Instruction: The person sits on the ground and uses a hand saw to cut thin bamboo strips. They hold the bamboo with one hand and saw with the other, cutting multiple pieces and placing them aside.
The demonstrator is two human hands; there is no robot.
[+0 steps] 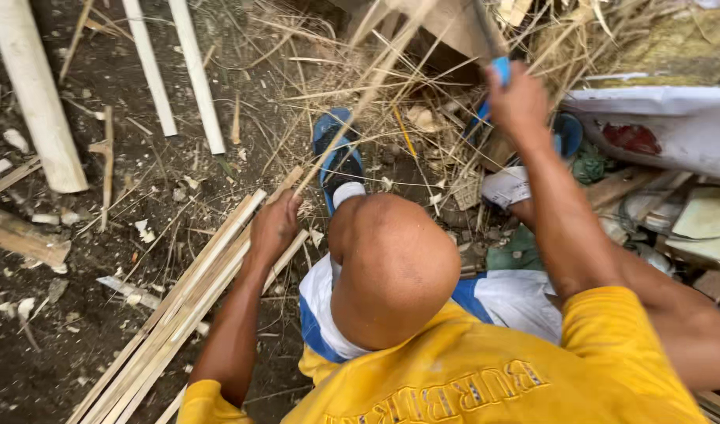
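Observation:
My left hand (275, 225) is closed around a thin pale bamboo strip (360, 106) that slants up and to the right from the ground. It rests on the upper end of a bundle of split bamboo strips (175, 318) lying diagonally on the dirt. My right hand (518, 98) is raised at the upper right. It grips a blue-handled blade (497, 59) whose dark blade points up, out of frame. My bent knee (391, 263) sits between both arms, and a blue sandal (338, 153) shows beyond it.
Thick white poles (34, 94) and two thinner white slats (196, 78) lie at upper left. Dry straw and stalks (422, 71) pile up at the top. A white sack (674, 126), boards and scraps crowd the right side. Wood chips litter the dark soil (46, 345).

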